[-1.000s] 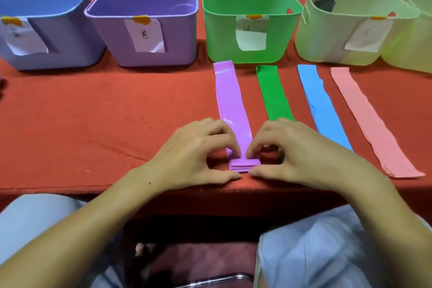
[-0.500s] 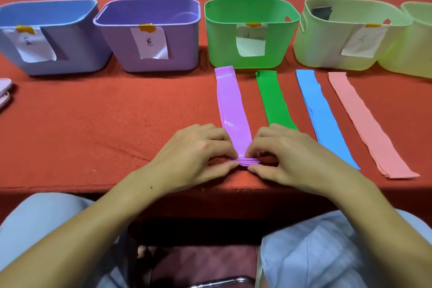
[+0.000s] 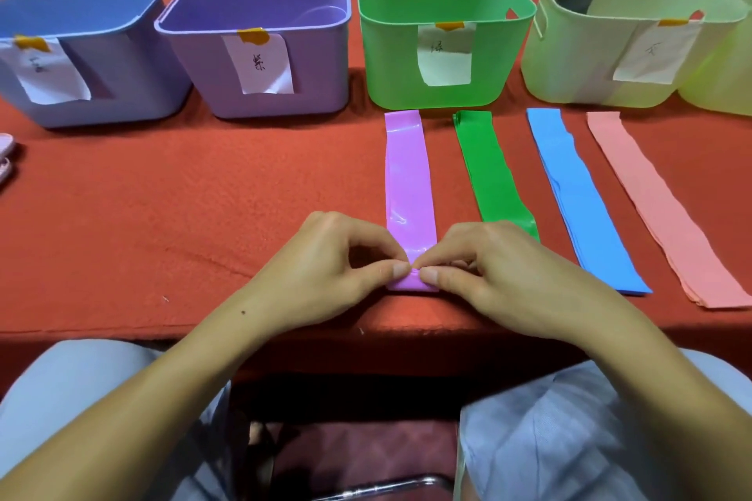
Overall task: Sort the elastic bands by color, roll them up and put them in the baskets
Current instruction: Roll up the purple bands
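Head view: the near end of the purple elastic band [image 3: 409, 183] is now sitting tighter than half a second ago, so rolling is getting underway. Left hand [image 3: 325, 277] and right hand [image 3: 500, 277] are pinching that small roll between thumbs and fingertips at the table's [image 3: 162, 216] near edge, the 2 thumbs nearly touching, the rest lying flat toward the green basket [image 3: 443, 45].

Green band's [image 3: 490, 171] near end under right hand [image 3: 504, 273]

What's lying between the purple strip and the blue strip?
The green strip lies between the purple strip and the blue strip, with bare red cloth on each side of it. The head view shows this.
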Tool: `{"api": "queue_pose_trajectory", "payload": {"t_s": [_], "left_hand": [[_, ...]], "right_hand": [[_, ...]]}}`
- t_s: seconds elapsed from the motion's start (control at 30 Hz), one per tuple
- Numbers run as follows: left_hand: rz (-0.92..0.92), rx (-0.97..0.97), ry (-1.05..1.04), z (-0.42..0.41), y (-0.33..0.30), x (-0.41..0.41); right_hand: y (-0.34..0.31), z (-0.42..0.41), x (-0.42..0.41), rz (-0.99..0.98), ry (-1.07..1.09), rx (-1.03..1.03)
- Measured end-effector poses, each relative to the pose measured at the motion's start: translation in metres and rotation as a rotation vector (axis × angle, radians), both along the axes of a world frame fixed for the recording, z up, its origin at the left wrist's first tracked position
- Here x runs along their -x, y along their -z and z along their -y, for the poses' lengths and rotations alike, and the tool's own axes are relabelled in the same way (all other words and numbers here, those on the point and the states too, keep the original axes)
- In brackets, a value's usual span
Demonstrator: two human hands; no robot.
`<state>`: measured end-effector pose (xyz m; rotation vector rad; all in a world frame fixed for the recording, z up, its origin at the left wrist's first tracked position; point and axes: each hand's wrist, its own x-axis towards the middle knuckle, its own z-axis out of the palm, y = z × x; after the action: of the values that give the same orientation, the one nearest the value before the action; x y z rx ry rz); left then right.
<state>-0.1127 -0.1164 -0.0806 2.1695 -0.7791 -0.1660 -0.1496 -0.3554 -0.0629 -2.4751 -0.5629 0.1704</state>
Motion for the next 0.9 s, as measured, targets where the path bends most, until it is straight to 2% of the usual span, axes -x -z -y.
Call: {"api": "queue_pose_trajectory", "payload": {"t_s": [0.07, 0.27, 0.37, 0.57, 0.7, 0.9], "left_hand": [[-0.005, -0.003, -0.045, 0.004, 0.002, 0.004], [0.159, -0.09, -0.11, 0.011, 0.008, 0.008], [0.188, -0.083, -0.106, 0.012, 0.01, 0.007], [0.44, -0.19, -0.074, 0.007, 0.01, 0.01], [0.536, -0.248, 0.003, 0.003, 0.008, 0.009], [0.524, -0.349, 0.082, -0.01, 0.005, 0.002]], "right_hand": [[0.002, -0.001, 0.0, -0.059, 0.085, -0.033], [0.009, -0.01, -0.003, -0.119, 0.265, -0.198], [0.007, -0.012, -0.003, -0.076, 0.289, -0.132], [0.011, -0.017, -0.002, -0.042, 0.337, -0.063], [0.013, -0.019, -0.001, -0.052, 0.346, -0.06], [0.013, -0.021, -0.002, 0.007, 0.345, -0.01]]}}
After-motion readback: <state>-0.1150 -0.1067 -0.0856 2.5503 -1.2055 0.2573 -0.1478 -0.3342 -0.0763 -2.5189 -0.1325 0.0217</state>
